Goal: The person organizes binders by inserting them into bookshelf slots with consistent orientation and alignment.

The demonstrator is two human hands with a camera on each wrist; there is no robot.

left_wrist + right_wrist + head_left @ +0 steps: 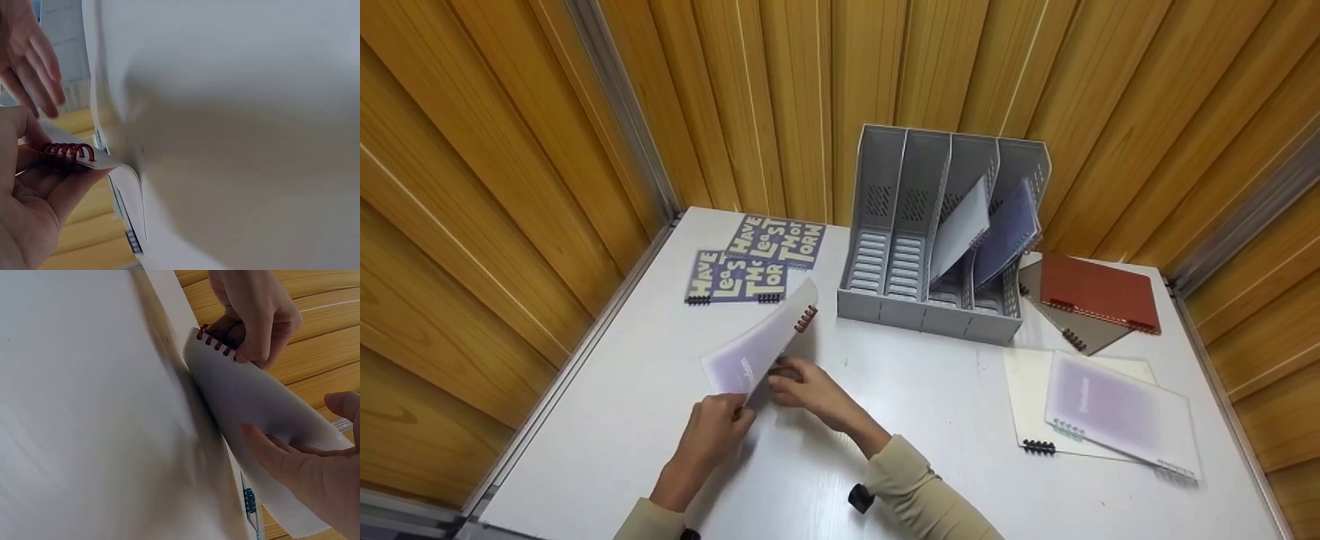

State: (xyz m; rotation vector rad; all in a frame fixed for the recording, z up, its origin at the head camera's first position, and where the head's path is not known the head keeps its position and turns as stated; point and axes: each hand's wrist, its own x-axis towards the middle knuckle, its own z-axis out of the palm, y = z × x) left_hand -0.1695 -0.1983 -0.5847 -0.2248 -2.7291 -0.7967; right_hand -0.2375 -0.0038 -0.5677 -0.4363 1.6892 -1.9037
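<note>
White table (pixel 600 397) stands amid panelled walls (pixel 795 97); left hand (pixel 711 431) pinches notebook (pixel 757 345); right hand (pixel 816 394) near, fingers extended.

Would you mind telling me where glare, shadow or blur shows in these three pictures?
In the head view, soft glare on the white table and shadows near the left hand; in the left wrist view, a broad, soft-edged dark patch, and the right hand looks slightly blurred; in the right wrist view, dim light and a shadow beside the held notebook.
</note>
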